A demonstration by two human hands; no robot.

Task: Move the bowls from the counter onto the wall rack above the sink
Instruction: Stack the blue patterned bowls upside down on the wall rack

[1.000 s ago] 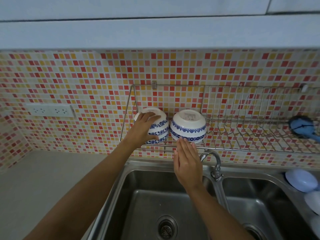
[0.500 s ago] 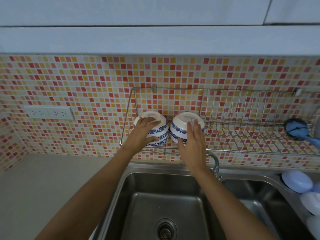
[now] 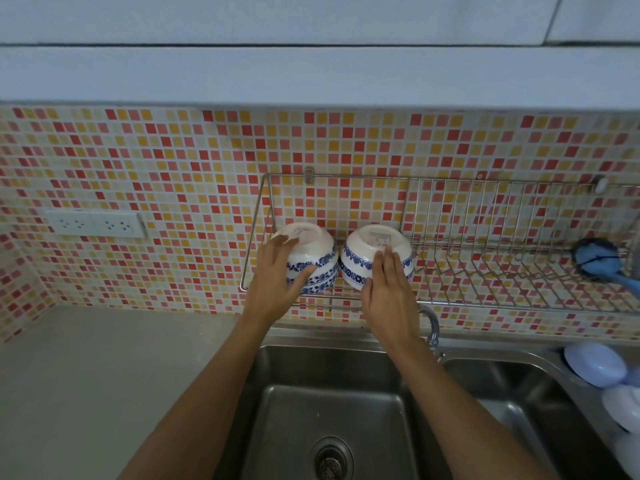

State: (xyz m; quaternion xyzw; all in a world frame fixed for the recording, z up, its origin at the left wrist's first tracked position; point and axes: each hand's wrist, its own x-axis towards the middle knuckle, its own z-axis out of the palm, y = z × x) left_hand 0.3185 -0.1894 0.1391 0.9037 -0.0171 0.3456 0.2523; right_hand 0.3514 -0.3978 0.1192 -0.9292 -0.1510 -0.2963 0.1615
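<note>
On the wall rack (image 3: 433,299) above the sink (image 3: 332,393), two stacks of blue-patterned white bowls sat upside down, side by side and nearly touching at their rims, at the rack's left end. The left stack (image 3: 317,258) looked like two nested bowls; how many made up the right stack (image 3: 360,258) I could not tell for certain. The left hand (image 3: 277,282) lay over the front of the left stack, fingers (image 3: 285,242) spread apart and curved round its side, thumb low near the rim. The right hand (image 3: 386,289) rested flat against the right stack, fingers (image 3: 389,259) straight and close together, pressing rather than gripping.

The step looked like settling both stacks before letting go. To do it well, each stack probably needed its rim seated squarely on the wires, leaning neither toward the front rail nor over the sink below. Light, even pressure would suit glazed ware that slips easily; nested bowls can shift against each other. Releasing one hand at a time would show whether each stack stood steady. Farther right, the rack held a blue brush (image 3: 599,259), well apart from the bowls, and the counter (image 3: 104,375) on the left showed no bowls.
</note>
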